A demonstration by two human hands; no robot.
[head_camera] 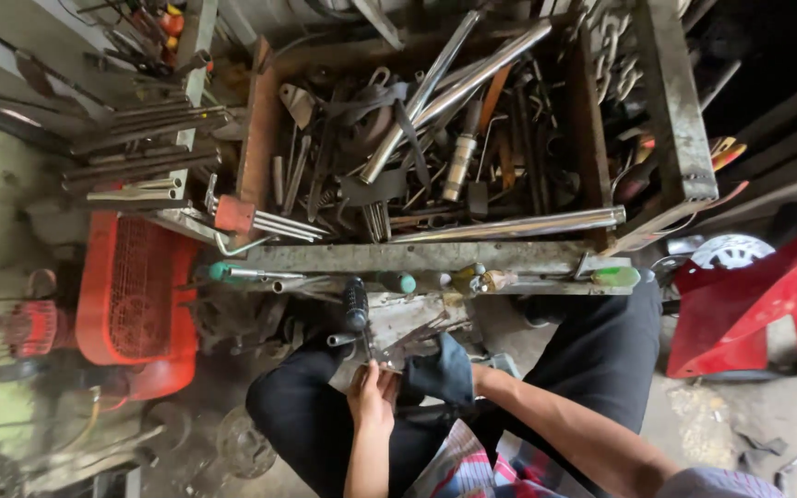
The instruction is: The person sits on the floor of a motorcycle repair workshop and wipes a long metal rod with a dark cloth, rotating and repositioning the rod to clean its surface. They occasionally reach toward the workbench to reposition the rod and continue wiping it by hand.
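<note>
I sit with black trousers on, and a grey metal part rests across my lap. My left hand presses on the part's near edge, fingers curled around a thin metal piece. My right hand is mostly hidden under a dark blue cloth that it grips against the part. A black-handled tool stands at the part's far left end.
A rusty wooden tool crate ahead holds chrome tubes, wrenches and straps. Screwdrivers with green handles lie on its front ledge. A red plastic basket stands at left, a red vehicle panel at right.
</note>
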